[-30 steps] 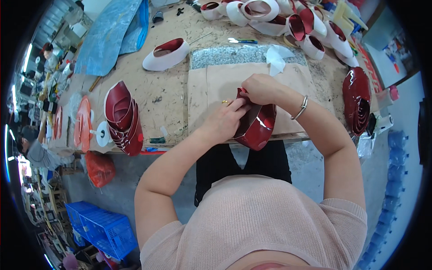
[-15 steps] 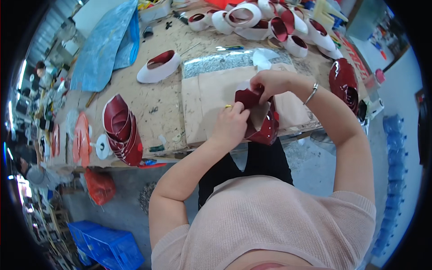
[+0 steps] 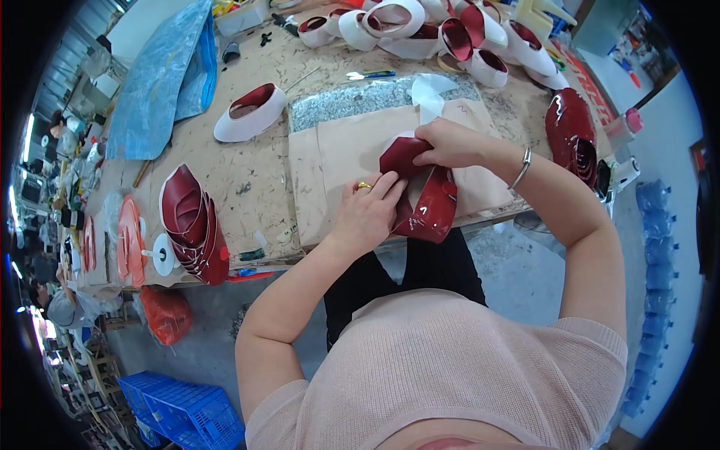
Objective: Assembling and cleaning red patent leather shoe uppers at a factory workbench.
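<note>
A glossy dark red shoe upper [image 3: 424,202] lies folded over the front edge of a tan paper sheet [image 3: 341,154] on the workbench. My left hand [image 3: 367,214], with a ring on one finger, presses on the left side of the upper. My right hand [image 3: 446,144], a bracelet at its wrist, pinches the upper's top edge from behind. Both hands hold the same piece.
A stack of red shoe uppers [image 3: 193,225] lies at the left, another red stack [image 3: 571,135] at the right. One white shoe form [image 3: 249,114] lies behind the paper, and several more [image 3: 420,26] line the far edge. A blue sheet [image 3: 161,75], blue crate [image 3: 187,412].
The red upper has been lifted back up onto the paper and turned, and both hands have shifted their hold on it. The view has tilted slightly.
</note>
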Demonstrator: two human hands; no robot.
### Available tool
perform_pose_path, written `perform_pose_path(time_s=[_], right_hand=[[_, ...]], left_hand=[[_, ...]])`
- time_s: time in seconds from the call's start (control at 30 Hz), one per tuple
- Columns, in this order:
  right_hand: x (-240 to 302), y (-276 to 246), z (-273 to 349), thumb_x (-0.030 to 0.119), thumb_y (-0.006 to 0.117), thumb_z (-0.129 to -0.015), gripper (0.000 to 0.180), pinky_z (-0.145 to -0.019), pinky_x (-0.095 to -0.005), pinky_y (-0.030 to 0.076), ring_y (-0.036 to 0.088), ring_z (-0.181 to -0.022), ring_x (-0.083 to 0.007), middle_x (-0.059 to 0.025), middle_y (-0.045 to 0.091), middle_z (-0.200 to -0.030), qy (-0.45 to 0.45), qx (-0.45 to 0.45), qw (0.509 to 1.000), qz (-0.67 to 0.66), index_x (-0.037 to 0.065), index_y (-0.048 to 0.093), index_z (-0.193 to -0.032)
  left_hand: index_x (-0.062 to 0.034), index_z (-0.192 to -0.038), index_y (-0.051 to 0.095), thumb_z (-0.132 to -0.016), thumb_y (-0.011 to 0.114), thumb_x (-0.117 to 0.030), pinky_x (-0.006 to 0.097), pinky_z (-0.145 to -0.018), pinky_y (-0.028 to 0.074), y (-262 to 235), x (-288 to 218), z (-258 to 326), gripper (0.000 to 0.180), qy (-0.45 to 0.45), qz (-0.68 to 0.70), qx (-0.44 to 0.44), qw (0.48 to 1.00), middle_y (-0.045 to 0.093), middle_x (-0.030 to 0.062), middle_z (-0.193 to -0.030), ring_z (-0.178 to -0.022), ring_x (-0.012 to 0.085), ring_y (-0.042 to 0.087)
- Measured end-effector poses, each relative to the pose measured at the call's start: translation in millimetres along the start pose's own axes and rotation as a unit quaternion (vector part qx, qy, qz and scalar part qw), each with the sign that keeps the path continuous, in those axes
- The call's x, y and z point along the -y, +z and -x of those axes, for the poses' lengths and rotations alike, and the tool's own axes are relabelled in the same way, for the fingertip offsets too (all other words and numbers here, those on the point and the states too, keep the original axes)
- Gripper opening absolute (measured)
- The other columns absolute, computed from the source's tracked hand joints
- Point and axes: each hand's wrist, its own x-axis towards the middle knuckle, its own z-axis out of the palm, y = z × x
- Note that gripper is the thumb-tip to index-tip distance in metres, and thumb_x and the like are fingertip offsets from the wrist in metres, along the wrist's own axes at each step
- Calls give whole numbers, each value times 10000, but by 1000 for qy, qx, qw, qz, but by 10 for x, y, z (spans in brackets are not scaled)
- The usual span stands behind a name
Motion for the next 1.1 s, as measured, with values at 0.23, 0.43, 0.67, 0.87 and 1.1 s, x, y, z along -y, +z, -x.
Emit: perform_pose_path(time_s=[0.23,0.43,0.67,0.87,1.1], right_hand=[[28,89,-65,215,698,-786,307,-741,-423,498,646,-819,-355,-205,658,-833,0,-14,997,70,-21,620,-966],[-42,-58,175,144,810,-635,448,-751,-382,502,640,-847,-321,-170,659,-884,-18,-46,999,9,-3,609,-1007],[-187,-50,93,162,811,-655,459,-739,-358,497,638,-833,-276,-146,657,-882,-16,-31,998,-47,-5,605,-1030],[-133,-18,-12,164,803,-657,384,-731,-350,496,646,-795,-253,-150,668,-831,11,48,998,-40,-1,647,-967],[8,96,52,155,725,-691,302,-755,-400,509,656,-847,-325,-173,679,-869,3,2,999,45,40,679,-966]], left_hand=[[-131,-1279,555,-760,568,-135,427,-928,364,-151,22,-186,519,-12,17,89,996,488,70,-1254,-1139,269,494],[-163,-1283,552,-799,529,-177,409,-903,416,-144,139,-313,485,40,1,97,994,480,70,-1233,-1113,256,508],[-162,-1286,547,-834,542,-221,399,-867,414,-111,91,-300,457,36,-23,90,995,487,66,-1205,-1094,241,512],[-155,-1212,601,-829,587,-248,413,-862,405,-31,80,-260,394,43,-30,6,999,509,69,-1176,-1033,255,535],[-77,-1032,676,-814,552,-47,377,-775,496,-4,456,-766,253,-23,264,-139,954,629,120,-951,-873,291,618]])
